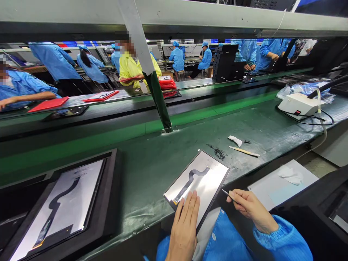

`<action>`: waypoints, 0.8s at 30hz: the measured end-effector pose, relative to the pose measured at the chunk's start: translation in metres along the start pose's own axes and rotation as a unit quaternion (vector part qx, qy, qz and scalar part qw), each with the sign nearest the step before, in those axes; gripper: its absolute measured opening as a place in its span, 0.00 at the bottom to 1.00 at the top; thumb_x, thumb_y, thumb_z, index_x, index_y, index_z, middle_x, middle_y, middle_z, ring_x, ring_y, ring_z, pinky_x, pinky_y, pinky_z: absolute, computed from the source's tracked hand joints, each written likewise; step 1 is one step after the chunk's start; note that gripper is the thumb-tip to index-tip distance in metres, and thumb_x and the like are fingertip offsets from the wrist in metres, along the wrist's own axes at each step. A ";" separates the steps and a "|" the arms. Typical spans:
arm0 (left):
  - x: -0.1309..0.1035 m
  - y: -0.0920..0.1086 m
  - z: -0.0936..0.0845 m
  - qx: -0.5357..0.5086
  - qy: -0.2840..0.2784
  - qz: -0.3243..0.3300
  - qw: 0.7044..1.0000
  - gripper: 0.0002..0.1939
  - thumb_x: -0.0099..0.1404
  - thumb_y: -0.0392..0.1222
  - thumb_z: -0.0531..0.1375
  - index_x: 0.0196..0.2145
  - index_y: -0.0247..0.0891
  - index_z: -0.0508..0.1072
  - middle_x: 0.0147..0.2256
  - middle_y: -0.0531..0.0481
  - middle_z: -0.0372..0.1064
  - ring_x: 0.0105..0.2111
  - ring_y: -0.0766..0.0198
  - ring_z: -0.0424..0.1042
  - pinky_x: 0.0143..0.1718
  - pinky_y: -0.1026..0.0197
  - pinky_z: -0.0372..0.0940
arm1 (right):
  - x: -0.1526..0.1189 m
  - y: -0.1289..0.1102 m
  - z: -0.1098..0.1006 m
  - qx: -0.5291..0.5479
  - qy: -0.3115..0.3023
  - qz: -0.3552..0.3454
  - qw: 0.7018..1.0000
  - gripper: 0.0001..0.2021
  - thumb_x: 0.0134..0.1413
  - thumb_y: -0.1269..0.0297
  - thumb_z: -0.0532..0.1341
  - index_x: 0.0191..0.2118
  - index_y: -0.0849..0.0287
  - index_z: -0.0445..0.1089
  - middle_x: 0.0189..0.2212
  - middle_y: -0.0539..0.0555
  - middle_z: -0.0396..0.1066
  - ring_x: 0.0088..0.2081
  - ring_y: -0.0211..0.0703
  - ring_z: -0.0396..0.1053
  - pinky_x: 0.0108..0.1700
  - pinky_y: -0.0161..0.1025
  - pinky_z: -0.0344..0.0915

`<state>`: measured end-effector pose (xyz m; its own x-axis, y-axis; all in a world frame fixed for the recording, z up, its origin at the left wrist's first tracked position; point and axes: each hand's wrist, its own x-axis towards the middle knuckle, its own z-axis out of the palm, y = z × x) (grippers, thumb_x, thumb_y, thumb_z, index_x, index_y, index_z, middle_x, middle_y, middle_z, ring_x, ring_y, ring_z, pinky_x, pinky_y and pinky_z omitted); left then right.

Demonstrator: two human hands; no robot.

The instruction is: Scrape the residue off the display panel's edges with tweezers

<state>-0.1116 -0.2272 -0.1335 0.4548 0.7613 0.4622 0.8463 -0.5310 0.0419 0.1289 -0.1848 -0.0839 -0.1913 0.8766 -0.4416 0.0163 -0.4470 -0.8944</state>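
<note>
My left hand (185,221) lies flat with fingers stretched out on the silvery back of an LCD display panel (209,170). The panel is tilted at the bench's near edge, part of it over my lap. A dark, curved flex cable (191,177) runs across its back. Closed around a pair of thin, dark tweezers (227,194), my right hand (251,208) is just right of the panel. The tweezers' tip is close to the panel's right edge; I cannot tell whether they touch.
Black scraps (219,153), a pale blade-like stick (244,151) and a white-wrapped tool (235,140) lie beyond the panel. A similar panel (73,195) rests in a black foam tray (112,181) at left. A post (160,98) rises mid-bench; a white box (299,105) stands at right. Co-workers sit opposite.
</note>
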 end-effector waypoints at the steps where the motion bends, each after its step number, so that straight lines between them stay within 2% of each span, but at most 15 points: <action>1: 0.000 0.000 0.000 -0.002 0.002 0.000 1.000 0.55 0.42 0.19 0.46 0.70 0.28 0.42 0.66 0.39 0.55 0.68 0.53 0.50 0.63 0.47 0.55 | 0.000 0.000 -0.001 0.000 0.001 0.000 1.000 0.31 0.42 0.31 0.63 0.27 0.61 0.71 0.12 0.38 0.46 0.16 0.27 0.37 0.18 0.33 0.32; 12: -0.002 0.001 0.000 0.007 -0.015 -0.006 1.000 0.56 0.41 0.19 0.46 0.70 0.29 0.40 0.66 0.40 0.53 0.67 0.52 0.51 0.63 0.47 0.56 | 0.001 0.000 -0.005 0.001 0.008 0.003 1.000 0.30 0.43 0.32 0.63 0.28 0.61 0.71 0.13 0.38 0.45 0.16 0.27 0.36 0.19 0.33 0.32; 19: -0.001 0.000 0.000 0.007 -0.005 -0.004 1.000 0.56 0.41 0.20 0.47 0.70 0.28 0.41 0.66 0.40 0.53 0.67 0.52 0.52 0.63 0.47 0.56 | 0.000 -0.009 -0.004 -0.003 0.017 0.004 1.000 0.32 0.39 0.30 0.64 0.27 0.61 0.71 0.12 0.37 0.45 0.16 0.27 0.35 0.18 0.33 0.32; 24: 0.000 0.000 -0.001 -0.004 -0.001 -0.004 1.000 0.56 0.41 0.19 0.46 0.70 0.29 0.39 0.66 0.40 0.54 0.67 0.52 0.51 0.62 0.47 0.57 | 0.002 -0.005 -0.007 -0.003 0.021 -0.002 1.000 0.31 0.41 0.31 0.64 0.28 0.61 0.71 0.13 0.38 0.45 0.17 0.28 0.36 0.19 0.32 0.33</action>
<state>-0.1115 -0.2280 -0.1328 0.4488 0.7660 0.4603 0.8473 -0.5284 0.0531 0.1353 -0.1797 -0.0811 -0.1499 0.8851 -0.4406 0.0223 -0.4425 -0.8965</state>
